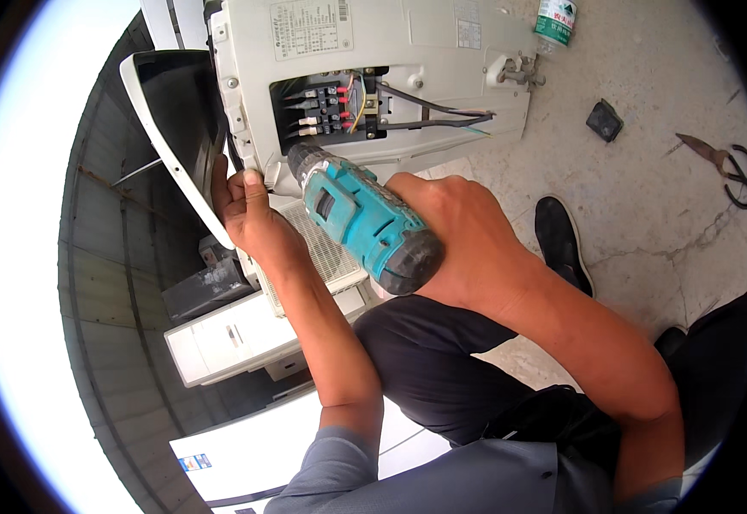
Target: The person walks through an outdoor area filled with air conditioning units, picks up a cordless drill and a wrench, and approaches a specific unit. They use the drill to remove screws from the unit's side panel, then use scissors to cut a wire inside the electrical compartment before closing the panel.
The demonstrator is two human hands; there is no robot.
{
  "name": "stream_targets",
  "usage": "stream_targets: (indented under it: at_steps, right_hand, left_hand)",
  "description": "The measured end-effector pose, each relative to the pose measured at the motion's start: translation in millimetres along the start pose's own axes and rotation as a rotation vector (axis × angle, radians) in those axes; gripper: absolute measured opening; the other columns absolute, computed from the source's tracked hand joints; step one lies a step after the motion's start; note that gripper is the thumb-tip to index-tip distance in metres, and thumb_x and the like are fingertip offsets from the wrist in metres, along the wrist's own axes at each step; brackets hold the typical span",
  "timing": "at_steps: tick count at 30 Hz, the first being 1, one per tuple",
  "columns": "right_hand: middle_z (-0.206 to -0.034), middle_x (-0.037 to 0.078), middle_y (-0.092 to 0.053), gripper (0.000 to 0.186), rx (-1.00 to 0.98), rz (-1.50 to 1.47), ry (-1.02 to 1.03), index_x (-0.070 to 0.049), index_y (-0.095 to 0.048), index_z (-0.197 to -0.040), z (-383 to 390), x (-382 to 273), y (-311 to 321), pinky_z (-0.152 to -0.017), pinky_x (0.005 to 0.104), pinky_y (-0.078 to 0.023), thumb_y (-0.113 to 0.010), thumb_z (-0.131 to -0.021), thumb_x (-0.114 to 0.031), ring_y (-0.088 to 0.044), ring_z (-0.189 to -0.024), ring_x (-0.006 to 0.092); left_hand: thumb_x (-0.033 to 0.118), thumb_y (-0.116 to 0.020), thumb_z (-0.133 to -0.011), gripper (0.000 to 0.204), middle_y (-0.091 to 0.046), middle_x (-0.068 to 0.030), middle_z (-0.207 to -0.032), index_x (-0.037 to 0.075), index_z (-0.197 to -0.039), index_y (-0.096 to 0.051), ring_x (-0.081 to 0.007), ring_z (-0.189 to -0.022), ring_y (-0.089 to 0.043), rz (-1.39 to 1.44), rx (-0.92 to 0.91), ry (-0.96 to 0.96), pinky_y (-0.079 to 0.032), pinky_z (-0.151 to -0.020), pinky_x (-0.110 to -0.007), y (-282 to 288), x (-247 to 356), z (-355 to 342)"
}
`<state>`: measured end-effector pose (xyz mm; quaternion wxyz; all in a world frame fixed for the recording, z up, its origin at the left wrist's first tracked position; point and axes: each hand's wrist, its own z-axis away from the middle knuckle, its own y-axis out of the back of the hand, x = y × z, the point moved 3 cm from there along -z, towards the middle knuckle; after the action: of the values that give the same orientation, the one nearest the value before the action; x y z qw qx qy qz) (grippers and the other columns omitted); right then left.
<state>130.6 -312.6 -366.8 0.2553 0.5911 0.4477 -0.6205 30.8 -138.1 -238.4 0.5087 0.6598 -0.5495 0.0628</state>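
My right hand (463,231) is wrapped round a teal and black cordless drill (361,214). The drill's nose reaches the lower left corner of the wiring opening in a white air conditioner outdoor unit (442,77). Inside that opening is a terminal block (322,111) with red, yellow and dark wires; its thick black cables (433,116) trail right. My left hand (258,218) is closed, thumb at the unit's lower left corner and fingers curled between it and a white cover with a dark inside (181,111). What those fingers hold is hidden.
Scissors (725,167), a small black object (605,120) and a plastic bottle (555,24) lie on the concrete floor at right. White appliance units (236,334) stand below my left arm. A person's dark shoe (559,240) is right of my right hand.
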Motion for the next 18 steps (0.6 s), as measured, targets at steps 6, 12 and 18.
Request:
stream_targets:
  at_steps: [6,12,18]
  right_hand:
    - [-0.077,0.02,-0.067,0.028,-0.019,0.055,0.076,-0.004,-0.063,-0.09,-4,-26,15,-0.067,0.049,-0.053,-0.079,-0.074,-0.019,-0.066,-0.076,0.045]
    - [-0.079,0.02,-0.069,0.032,-0.044,0.025,0.048,-0.002,-0.066,-0.1,-5,-13,-1,-0.07,0.0409,-0.054,-0.077,-0.079,-0.022,-0.067,-0.073,0.0379]
    - [-0.078,0.009,-0.07,0.023,-0.028,-0.035,-0.065,-0.001,-0.067,-0.09,-2,-19,3,-0.068,0.0344,-0.053,-0.077,-0.081,-0.019,-0.064,-0.07,0.0159]
  left_hand:
    - [0.004,-0.064,-0.095,0.047,-0.058,-0.0027,-0.099,-0.005,-0.14,-0.05,-0.0106,-0.091,-0.05,0.0,0.015,0.096,-0.04,-0.089,-0.025,1,23,-9]
    - [0.007,-0.068,-0.094,0.025,-0.059,-0.0058,-0.104,-0.002,-0.116,-0.059,-0.0172,-0.098,-0.053,0.043,0.083,0.139,-0.043,-0.092,-0.031,10,-14,6]
    - [0.006,-0.069,-0.093,0.022,-0.061,-0.0071,-0.104,-0.001,-0.111,-0.06,-0.0192,-0.098,-0.055,0.068,0.124,0.144,-0.044,-0.093,-0.033,-1,-2,7]
